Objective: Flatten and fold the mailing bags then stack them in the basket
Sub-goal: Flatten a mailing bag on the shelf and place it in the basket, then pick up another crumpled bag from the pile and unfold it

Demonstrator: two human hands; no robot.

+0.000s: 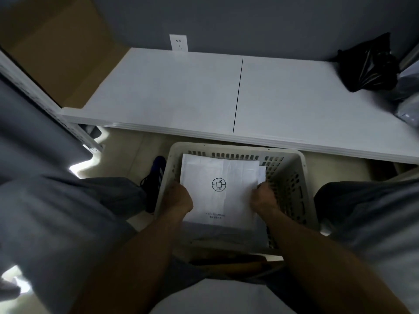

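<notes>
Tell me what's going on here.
A person reaches down into a white slotted plastic basket on the floor. The left hand and right hand hold the side edges of a folded white mailing bag with a round black logo, which sits inside the basket on top of other pale bags. Beyond, the white table carries a crumpled black plastic bag at its far right corner, with grey bags beside it.

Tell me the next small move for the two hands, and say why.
Probably release the folded white bag: the left hand and right hand grip its side edges, and it already sits low inside the basket, over another bag. A black bag waits on the table.
</notes>
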